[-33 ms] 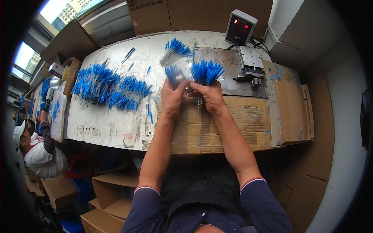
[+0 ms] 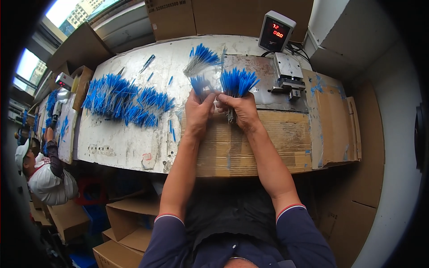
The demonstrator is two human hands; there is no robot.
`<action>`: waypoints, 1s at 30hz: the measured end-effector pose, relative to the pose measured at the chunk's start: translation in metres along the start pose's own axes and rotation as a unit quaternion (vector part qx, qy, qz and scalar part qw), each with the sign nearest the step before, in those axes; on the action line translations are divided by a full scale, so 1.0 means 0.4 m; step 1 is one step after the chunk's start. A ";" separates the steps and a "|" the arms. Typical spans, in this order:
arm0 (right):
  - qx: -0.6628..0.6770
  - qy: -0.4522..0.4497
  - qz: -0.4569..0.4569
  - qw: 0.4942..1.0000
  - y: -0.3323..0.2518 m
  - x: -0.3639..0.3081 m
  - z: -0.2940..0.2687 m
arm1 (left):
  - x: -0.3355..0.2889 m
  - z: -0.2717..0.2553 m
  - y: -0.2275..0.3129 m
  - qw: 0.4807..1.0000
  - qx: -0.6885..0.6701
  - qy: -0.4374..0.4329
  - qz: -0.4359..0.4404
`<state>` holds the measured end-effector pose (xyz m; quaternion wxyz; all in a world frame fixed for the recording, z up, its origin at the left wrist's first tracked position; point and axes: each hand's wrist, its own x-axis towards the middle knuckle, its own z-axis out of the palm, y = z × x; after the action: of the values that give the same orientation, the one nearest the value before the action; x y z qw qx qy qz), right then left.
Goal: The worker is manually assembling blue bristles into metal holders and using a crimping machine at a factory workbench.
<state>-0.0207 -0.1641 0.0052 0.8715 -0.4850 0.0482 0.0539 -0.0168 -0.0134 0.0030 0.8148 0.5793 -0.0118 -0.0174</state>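
My right hand (image 2: 242, 111) is closed round a thick, upright bundle of thin grey sticks with blue ends (image 2: 238, 83). The blue ends fan out above the fist, and the grey ends stick out below it. Beside it, my left hand (image 2: 198, 111) is closed on a smaller bunch of blue-ended sticks (image 2: 198, 83), which looks pale and blurred. The thumbs and fingers of both hands come close together between the bundles; what they pinch there is too blurred to make out. Just beyond my left hand, another pile of blue-ended sticks (image 2: 202, 60) lies on the white worktable (image 2: 120, 147).
A large heap of blue-ended sticks (image 2: 111, 96) spreads over the table's left side, with a pen-like tool (image 2: 147, 63) behind it. At the right stand a metal fixture (image 2: 288, 73) and a box with red digits (image 2: 276, 32). Cardboard (image 2: 277, 143) covers the front edge. A co-worker (image 2: 47, 176) sits far left.
The red digits on the display box are different. Both hands and their bundles stay almost where they were.
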 end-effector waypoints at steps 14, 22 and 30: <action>0.038 0.054 -0.005 0.998 -0.011 0.002 -0.016 | 0.012 -0.041 -0.011 0.974 -0.167 -0.133 -0.075; 0.088 -0.003 -0.031 0.996 -0.026 -0.002 -0.006 | 0.000 -0.029 -0.008 0.973 -0.083 -0.160 -0.141; 0.049 -0.015 -0.046 0.998 -0.044 -0.014 0.000 | -0.002 -0.025 -0.015 0.974 -0.051 -0.167 -0.145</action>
<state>-0.0236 -0.1737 0.0209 0.8965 -0.4423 0.0157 0.0189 -0.0172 -0.0060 -0.0058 0.8186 0.5216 -0.0622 -0.2324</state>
